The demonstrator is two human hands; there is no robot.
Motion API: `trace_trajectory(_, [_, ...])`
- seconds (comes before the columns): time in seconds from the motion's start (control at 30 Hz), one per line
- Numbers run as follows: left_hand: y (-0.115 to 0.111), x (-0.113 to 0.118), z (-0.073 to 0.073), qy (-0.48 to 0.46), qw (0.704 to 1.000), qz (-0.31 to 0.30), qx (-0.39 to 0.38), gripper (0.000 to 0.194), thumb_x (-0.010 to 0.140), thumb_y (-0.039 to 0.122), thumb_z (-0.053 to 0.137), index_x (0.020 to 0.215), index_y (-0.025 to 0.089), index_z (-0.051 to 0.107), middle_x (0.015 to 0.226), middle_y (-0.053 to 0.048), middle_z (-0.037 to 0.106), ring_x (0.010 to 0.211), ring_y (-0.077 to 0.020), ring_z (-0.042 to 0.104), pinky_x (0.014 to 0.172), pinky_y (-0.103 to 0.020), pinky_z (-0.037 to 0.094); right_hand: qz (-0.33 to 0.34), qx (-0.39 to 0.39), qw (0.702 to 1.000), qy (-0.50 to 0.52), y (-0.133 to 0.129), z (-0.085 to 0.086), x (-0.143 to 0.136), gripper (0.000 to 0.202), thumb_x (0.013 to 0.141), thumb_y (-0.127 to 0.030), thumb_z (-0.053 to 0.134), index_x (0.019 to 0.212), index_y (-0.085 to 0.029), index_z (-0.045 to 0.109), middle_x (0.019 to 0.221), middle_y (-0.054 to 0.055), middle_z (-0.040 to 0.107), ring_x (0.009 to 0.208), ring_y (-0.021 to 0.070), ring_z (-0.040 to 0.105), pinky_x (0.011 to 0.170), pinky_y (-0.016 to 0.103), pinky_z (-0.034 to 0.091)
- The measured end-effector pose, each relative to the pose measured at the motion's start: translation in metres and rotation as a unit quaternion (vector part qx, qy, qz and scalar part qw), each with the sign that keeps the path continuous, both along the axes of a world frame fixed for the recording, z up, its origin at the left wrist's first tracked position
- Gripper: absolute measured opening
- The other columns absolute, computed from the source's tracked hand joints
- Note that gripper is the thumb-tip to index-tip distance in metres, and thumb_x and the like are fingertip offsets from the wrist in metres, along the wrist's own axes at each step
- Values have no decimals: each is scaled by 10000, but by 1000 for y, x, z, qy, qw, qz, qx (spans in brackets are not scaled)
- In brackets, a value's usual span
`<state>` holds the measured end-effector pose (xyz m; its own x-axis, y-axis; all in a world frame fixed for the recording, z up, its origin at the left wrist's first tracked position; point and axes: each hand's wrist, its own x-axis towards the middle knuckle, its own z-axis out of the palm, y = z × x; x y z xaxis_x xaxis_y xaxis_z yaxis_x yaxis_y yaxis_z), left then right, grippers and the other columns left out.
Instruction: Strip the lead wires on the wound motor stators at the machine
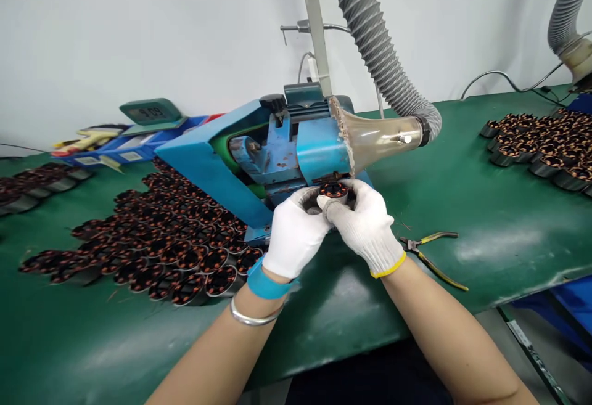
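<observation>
A small round motor stator (pixel 333 192), black with copper windings, is gripped between my two gloved hands. My left hand (pixel 298 229) wears a white glove and closes on the stator's left side. My right hand (pixel 365 223), in a white knit glove with a yellow cuff, holds it from the right, thumb across the front. The stator sits right at the lower edge of a blue grinding machine (pixel 324 149); whether it touches the machine I cannot tell. Above it, a clear cone-shaped hood (pixel 377 137) is fixed to the machine's right side.
Many more stators (pixel 185 254) stand packed on the green table (pixel 351 312) at left, others (pixel 546 146) at far right. Pliers (pixel 428 248) lie right of my hands. A grey hose (pixel 377 35) rises from the hood. Blue bins (pixel 132 152) and a digital clock (pixel 152 112) are behind.
</observation>
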<state>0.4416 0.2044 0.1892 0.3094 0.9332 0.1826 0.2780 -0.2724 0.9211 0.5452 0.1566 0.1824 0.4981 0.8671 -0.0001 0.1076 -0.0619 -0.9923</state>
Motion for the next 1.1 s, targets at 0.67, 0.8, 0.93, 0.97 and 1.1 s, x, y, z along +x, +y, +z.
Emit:
trace_trajectory(0.67, [-10,-3,-9,-54,998,-22,10,427,595,278,811,966,141,649,959,-88,745,900,-255,702,852,-373,577,8,60,993,104,-6,-9,-4,448,649,-348,726,1043,-177,600,1012,79,700,893,219,683,832,351,571])
trace_trajectory(0.8, [-18,-22,-11,-30,998,10,53,575,591,344,817,1094,161,609,1063,-85,706,1009,-267,669,923,-392,552,147,46,986,-63,-21,5,8,645,561,-304,816,1159,-197,599,1155,70,650,1052,241,636,945,367,520])
trace_trajectory(0.93, [-15,-37,-15,6,993,-9,114,468,641,259,771,1073,173,614,1081,-84,664,1026,-255,653,951,-383,531,212,90,955,-185,-31,9,12,476,807,-379,665,1238,-204,562,1188,65,636,1097,221,603,943,343,485])
trace_trajectory(0.97, [-14,-38,-15,10,991,-19,134,445,646,223,750,1066,175,610,1081,-85,656,1018,-249,653,943,-381,532,183,87,951,-233,-32,7,10,365,886,-385,565,1197,-195,581,1135,70,649,1052,222,610,907,348,481])
trace_trajectory(1.1, [-12,-40,-15,19,990,-40,132,429,665,181,719,1068,184,574,1034,-72,657,916,-208,668,847,-349,559,84,32,942,-323,-31,-6,9,342,946,-446,425,808,-193,609,742,39,620,691,189,571,618,305,413])
